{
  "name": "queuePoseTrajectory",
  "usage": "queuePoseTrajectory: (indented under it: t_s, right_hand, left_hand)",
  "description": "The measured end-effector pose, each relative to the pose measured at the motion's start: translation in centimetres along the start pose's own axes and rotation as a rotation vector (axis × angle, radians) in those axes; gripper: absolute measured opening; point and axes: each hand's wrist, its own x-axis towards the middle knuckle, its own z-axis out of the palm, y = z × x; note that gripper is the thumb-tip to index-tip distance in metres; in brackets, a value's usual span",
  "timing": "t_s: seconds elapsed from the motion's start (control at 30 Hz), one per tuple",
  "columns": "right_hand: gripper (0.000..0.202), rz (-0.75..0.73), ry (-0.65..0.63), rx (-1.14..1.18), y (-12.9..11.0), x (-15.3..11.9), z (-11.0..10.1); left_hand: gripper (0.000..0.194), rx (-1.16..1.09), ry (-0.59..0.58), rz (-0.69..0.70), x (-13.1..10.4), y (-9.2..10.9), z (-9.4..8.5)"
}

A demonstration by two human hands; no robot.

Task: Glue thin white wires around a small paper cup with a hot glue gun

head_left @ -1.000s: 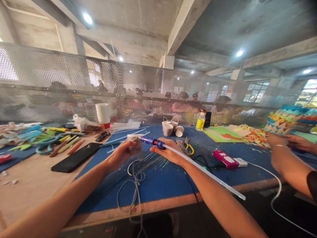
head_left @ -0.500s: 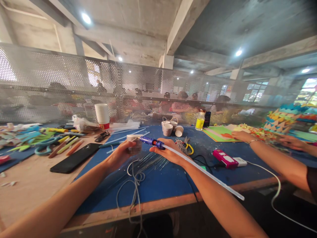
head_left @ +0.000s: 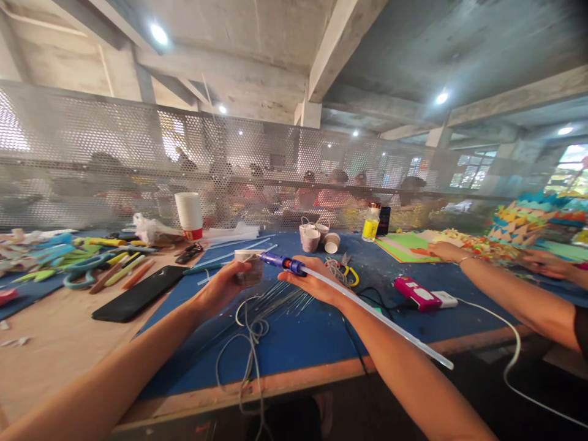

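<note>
My left hand is closed around a small paper cup wrapped in pale cord. In my right hand is a blue hot glue gun, its nozzle pointing left and touching or nearly touching the cup's rim. A long translucent glue stick sticks out of the gun's back and slants over my right forearm. Below both hands, grey cord lies in loose loops and runs over the table's front edge. Several small cord-wrapped cups stand behind, one of them tipped on its side.
Yellow-handled scissors and a pink power bank lie to the right. A black phone, blue scissors and stacked white cups are on the left. Another person's hand rests at green paper. A yellow-labelled bottle stands behind.
</note>
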Motion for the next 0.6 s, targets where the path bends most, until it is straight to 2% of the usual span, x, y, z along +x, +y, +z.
queuePoseTrajectory:
  t_s: [0.6]
  right_hand:
    - [0.037,-0.068,0.001,0.052,0.87,0.11,0.32]
  left_hand:
    - [0.024,0.023,-0.037,0.000,0.34,-0.30,-0.57]
